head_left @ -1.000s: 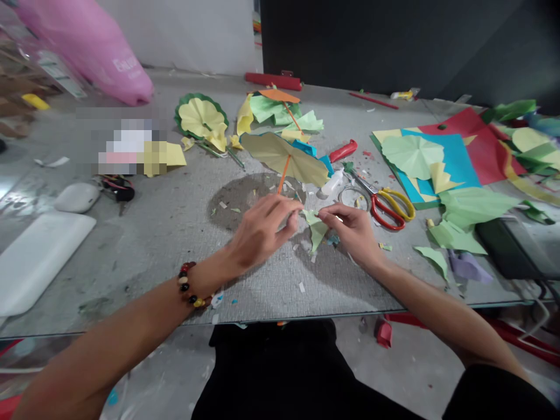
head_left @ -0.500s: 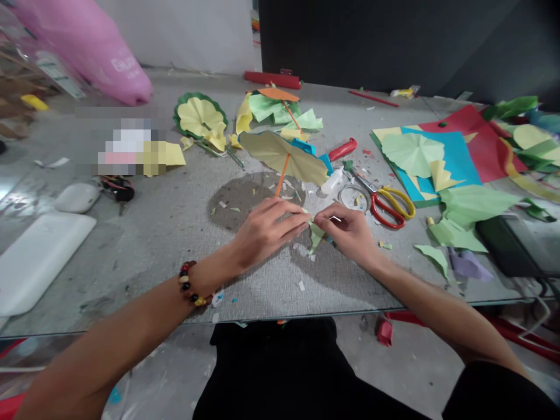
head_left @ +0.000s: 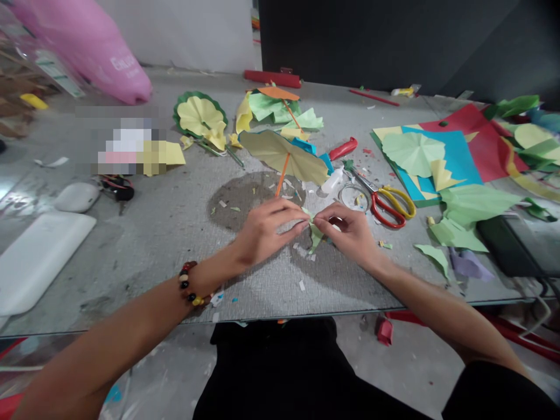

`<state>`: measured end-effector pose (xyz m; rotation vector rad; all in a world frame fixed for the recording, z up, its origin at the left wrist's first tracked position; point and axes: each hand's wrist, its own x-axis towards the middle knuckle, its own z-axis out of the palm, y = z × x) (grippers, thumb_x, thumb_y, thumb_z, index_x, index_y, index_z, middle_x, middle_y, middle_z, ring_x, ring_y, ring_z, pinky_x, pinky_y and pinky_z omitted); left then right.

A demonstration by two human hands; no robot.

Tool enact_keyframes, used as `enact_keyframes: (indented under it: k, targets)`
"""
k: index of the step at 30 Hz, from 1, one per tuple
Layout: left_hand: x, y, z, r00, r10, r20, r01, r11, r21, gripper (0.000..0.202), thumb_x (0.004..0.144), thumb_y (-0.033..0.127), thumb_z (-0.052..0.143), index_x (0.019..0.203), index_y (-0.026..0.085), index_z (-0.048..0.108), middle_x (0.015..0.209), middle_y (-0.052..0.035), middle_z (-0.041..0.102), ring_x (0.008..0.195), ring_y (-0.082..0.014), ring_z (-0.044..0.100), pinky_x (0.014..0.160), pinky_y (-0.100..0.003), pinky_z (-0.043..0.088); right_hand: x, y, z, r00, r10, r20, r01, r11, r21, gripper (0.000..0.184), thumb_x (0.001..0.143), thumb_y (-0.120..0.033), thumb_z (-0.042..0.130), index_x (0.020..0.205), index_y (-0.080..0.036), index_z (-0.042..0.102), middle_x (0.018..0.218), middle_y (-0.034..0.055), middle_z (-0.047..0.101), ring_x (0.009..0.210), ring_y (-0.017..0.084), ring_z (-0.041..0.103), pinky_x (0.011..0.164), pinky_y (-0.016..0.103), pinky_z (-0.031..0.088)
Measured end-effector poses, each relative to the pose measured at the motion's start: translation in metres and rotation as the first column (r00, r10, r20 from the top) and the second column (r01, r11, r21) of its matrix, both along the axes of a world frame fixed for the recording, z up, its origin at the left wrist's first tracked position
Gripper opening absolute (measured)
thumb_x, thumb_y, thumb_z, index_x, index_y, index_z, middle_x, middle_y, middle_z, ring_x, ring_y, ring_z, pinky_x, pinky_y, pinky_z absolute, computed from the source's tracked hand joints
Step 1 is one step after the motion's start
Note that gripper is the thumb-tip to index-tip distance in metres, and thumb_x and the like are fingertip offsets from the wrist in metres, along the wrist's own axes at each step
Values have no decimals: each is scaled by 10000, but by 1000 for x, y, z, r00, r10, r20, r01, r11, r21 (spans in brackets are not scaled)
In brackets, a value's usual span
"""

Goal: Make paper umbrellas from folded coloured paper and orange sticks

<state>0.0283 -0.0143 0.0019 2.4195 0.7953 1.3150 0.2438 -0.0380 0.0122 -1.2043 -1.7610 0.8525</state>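
- White lettering on the pink bag (head_left: 94,49) is too blurred to read.
- One pair of scissors (head_left: 387,214); two orange stems (head_left: 283,172).
- Left hand (head_left: 269,228), right hand (head_left: 349,233): each grip pinched tight on one green scrap (head_left: 315,238) between them, its upper part hidden.
- Tabletop (head_left: 153,251): white slab (head_left: 48,256) cut off at left.

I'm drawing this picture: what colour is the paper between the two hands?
The paper is light green; the head view shows it best.

1. Looks forward and down from head height.
2. Frames, close by, bare left hand (head_left: 270,232) and bare right hand (head_left: 350,233) near centre.
3. Spans black-clothed lap (head_left: 273,373) to flat black panel (head_left: 371,46).
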Motion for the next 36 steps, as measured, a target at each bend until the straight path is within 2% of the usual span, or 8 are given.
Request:
enact_keyframes:
  k: [3,5,13,21,25,28,33,36]
  targets:
    - [1,-2,4,997,-20,70,35,976,-217,61,919,202,706,960,187,750,929,-18,757,863,-130,709,823,-254,548,-1,-4,3,999,11,54,-15,997,80,110,919,-288,655,900,-214,735,821,20,643,773,142,604,689,305,472]
    - [1,-3,5,996,-14,94,39,962,-272,57,911,209,719,947,188,758,917,-11,774,840,-128,722,817,-245,552,-1,-5,5,996,15,89,-27,990,139,104,925,-281,647,916,-223,733,831,18,645,776,143,606,708,309,482]
    - [0,1,-1,988,-94,122,111,983,-144,147,939,268,699,1049,206,773,972,-38,788,872,-142,741,820,-250,579,2,0,2,998,42,-44,-41,999,20,112,917,-288,665,856,-217,726,805,14,671,757,134,606,655,280,462]
    - [-1,0,1,991,-126,52,130,989,-71,234,943,282,693,1163,207,723,1033,-60,756,936,-155,715,857,-283,569,2,0,4,998,43,-38,-43,999,6,118,909,-275,664,831,-209,722,799,10,687,747,121,609,657,271,462]
    - [-2,1,-1,993,-121,-3,121,992,21,169,959,226,666,1119,199,713,1016,-50,752,939,-152,701,863,-290,558,1,-1,6,998,57,-26,-58,998,-26,136,904,-298,665,826,-204,726,797,17,688,745,128,608,655,280,460]
    - [-5,2,2,993,-79,-88,93,982,166,153,957,186,660,1106,191,694,1015,-37,752,915,-154,687,839,-301,553,0,0,7,997,64,-32,-67,995,-73,156,899,-323,666,824,-202,729,806,25,692,754,137,608,675,292,470]
    - [-13,2,15,938,71,-340,131,834,536,178,962,122,625,1126,174,674,1041,-28,762,920,-185,689,811,-333,535,-1,3,8,995,62,-79,-78,972,-222,211,871,-371,679,778,-188,725,734,11,669,665,123,562,628,285,441]
    - [-14,4,13,933,78,-353,131,838,531,258,992,138,585,1227,236,631,1049,3,758,946,-159,695,844,-310,530,-1,2,11,992,75,-102,-97,966,-239,231,871,-384,673,767,-183,719,686,0,646,629,115,533,608,279,424]
